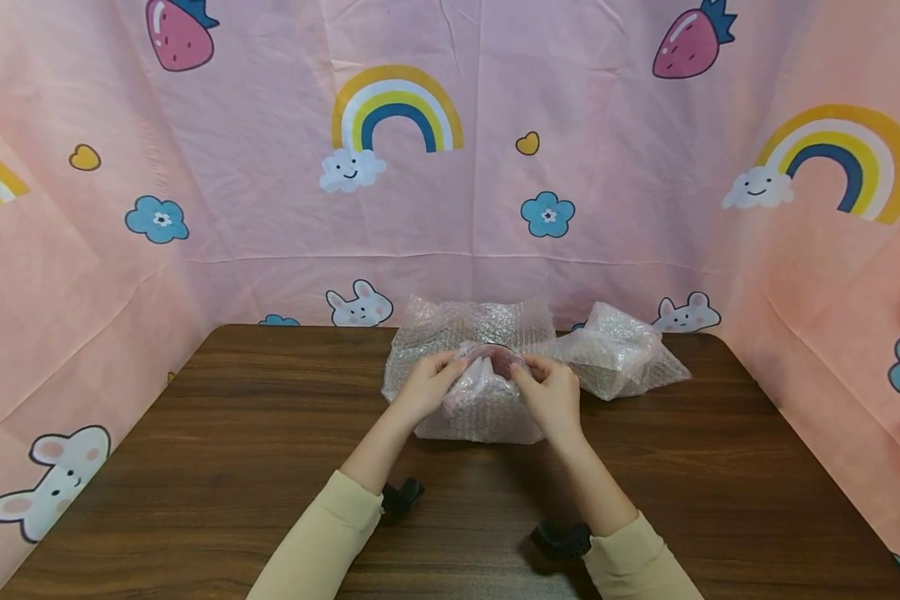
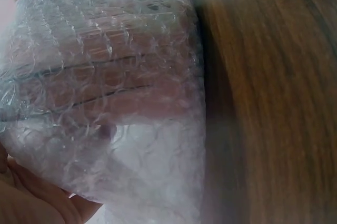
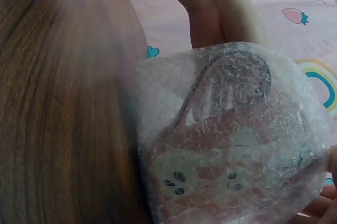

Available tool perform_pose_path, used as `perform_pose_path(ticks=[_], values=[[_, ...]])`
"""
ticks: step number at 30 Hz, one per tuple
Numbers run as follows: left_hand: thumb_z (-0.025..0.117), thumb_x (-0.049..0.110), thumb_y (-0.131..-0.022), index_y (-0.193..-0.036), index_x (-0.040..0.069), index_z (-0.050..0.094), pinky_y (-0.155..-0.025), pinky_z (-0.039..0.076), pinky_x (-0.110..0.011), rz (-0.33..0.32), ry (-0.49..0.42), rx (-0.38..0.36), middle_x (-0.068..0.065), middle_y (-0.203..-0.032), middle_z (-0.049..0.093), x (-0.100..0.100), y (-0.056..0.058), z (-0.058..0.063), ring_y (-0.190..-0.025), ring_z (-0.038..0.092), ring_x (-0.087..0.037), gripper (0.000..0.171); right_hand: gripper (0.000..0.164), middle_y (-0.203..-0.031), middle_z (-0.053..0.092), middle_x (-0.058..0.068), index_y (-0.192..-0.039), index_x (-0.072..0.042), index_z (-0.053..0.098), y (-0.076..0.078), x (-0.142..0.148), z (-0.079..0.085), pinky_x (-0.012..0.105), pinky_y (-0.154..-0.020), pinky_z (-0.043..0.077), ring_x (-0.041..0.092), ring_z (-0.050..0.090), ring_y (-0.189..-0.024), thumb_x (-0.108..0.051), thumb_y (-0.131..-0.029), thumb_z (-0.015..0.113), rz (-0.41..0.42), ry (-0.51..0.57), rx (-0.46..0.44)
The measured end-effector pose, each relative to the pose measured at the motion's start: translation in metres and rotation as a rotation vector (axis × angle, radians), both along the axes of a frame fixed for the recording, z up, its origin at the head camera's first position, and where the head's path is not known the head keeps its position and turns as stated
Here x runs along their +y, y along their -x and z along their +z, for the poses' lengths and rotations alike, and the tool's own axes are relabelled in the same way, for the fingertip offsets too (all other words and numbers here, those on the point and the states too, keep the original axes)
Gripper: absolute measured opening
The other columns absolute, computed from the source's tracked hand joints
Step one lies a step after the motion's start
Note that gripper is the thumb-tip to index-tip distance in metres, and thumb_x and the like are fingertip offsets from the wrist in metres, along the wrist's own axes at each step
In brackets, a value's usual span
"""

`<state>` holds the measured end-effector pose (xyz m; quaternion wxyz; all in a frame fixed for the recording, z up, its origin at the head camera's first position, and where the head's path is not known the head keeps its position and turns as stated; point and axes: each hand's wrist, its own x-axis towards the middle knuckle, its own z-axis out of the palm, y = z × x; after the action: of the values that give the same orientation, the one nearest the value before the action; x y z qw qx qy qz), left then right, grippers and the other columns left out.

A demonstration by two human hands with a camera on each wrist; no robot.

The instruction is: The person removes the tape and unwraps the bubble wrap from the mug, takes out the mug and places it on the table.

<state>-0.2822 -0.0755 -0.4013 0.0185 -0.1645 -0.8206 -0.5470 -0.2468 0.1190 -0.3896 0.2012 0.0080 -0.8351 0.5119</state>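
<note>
"Where's the bubble-wrap pouch (image 1: 480, 421)?"
"Near the far edge of the table (image 1: 285, 408); left hand (image 1: 427, 382) and right hand (image 1: 557, 390) pinch its top."
"Best handling?"
"Probably gentle, with both sides level."

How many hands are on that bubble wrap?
2: the left hand grips the left side of the bubble wrap, and the right hand grips its right side. No third hand shows.
</note>
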Motion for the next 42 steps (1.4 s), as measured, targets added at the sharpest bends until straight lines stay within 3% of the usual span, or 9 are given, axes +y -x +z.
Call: perform_pose_path(ticks=[3, 14, 20, 21, 27, 28, 35, 42], values=[[0.052, 0.017, -0.100, -0.127, -0.002, 0.059, -0.100, 0.040, -0.045, 0.000, 0.000, 0.022, -0.017, -0.127, 0.059, 0.001, -0.001, 0.001, -0.121, 0.051, -0.030, 0.035, 0.026, -0.087, 0.072, 0.015, -0.106, 0.004, 0.071, 0.001, -0.001, -0.001, 0.026, -0.057, 0.049, 0.018, 0.064, -0.072, -0.014, -0.086, 0.069, -0.016, 0.031, 0.009], [0.050, 0.016, -0.100, -0.127, -0.006, 0.058, -0.092, 0.046, -0.044, 0.029, 0.003, 0.097, -0.020, -0.117, 0.063, 0.003, -0.003, 0.000, -0.110, 0.058, -0.032, 0.035, 0.017, -0.078, 0.071, 0.009, -0.099, -0.001, 0.075, 0.001, -0.005, -0.005, 0.017, -0.045, 0.038, 0.009, 0.050, -0.054, -0.007, -0.083, 0.072, -0.046, 0.145, 0.123], [0.049, 0.012, -0.100, -0.121, -0.005, 0.063, -0.091, 0.047, -0.044, 0.043, -0.036, 0.161, -0.018, -0.114, 0.065, 0.004, -0.002, -0.002, -0.110, 0.059, -0.028, 0.030, 0.014, -0.085, 0.072, 0.011, -0.098, 0.000, 0.075, 0.004, -0.006, -0.009, 0.016, -0.054, 0.045, 0.011, 0.062, -0.066, -0.005, -0.085, 0.071, -0.064, 0.209, 0.181], [0.049, 0.013, -0.101, -0.116, -0.005, 0.065, -0.087, 0.049, -0.043, 0.043, -0.037, 0.160, -0.020, -0.108, 0.066, 0.004, -0.002, -0.002, -0.103, 0.061, -0.029, 0.029, 0.014, -0.088, 0.072, 0.010, -0.097, 0.000, 0.075, 0.004, -0.006, -0.009, 0.016, -0.054, 0.045, 0.012, 0.063, -0.068, -0.005, -0.085, 0.072, -0.069, 0.218, 0.185], [0.049, 0.015, -0.101, -0.115, -0.007, 0.064, -0.083, 0.050, -0.042, 0.078, -0.069, 0.173, -0.024, -0.098, 0.065, 0.002, -0.002, -0.002, -0.095, 0.061, -0.032, 0.030, 0.012, -0.090, 0.072, 0.009, -0.097, -0.003, 0.075, 0.003, -0.005, -0.010, 0.018, -0.052, 0.042, 0.016, 0.062, -0.070, -0.007, -0.086, 0.072, -0.077, 0.237, 0.201], [0.050, 0.016, -0.101, -0.120, -0.008, 0.061, -0.085, 0.049, -0.043, 0.084, -0.079, 0.176, -0.023, -0.096, 0.065, 0.001, -0.003, -0.001, -0.094, 0.061, -0.032, 0.033, 0.012, -0.090, 0.072, 0.009, -0.097, -0.003, 0.075, 0.002, -0.004, -0.009, 0.017, -0.054, 0.043, 0.015, 0.063, -0.072, -0.007, -0.086, 0.072, -0.077, 0.230, 0.208], [0.052, 0.016, -0.100, -0.118, -0.006, 0.064, -0.096, 0.043, -0.047, 0.118, -0.178, 0.192, -0.020, -0.119, 0.062, -0.007, -0.001, 0.003, -0.116, 0.055, -0.032, 0.031, 0.010, -0.093, 0.072, 0.010, -0.095, -0.002, 0.074, 0.001, 0.002, -0.005, 0.019, -0.049, 0.040, 0.016, 0.057, -0.067, -0.008, -0.087, 0.071, -0.050, 0.223, 0.218], [0.055, 0.009, -0.097, -0.111, -0.007, 0.067, -0.088, 0.047, -0.044, 0.128, -0.174, 0.251, -0.018, -0.111, 0.066, -0.018, 0.000, 0.001, -0.101, 0.060, -0.025, 0.024, 0.010, -0.092, 0.071, 0.014, -0.095, 0.002, 0.068, 0.004, 0.009, -0.004, 0.018, -0.067, 0.049, 0.020, 0.065, -0.081, -0.005, -0.089, 0.068, -0.007, 0.209, 0.252]])
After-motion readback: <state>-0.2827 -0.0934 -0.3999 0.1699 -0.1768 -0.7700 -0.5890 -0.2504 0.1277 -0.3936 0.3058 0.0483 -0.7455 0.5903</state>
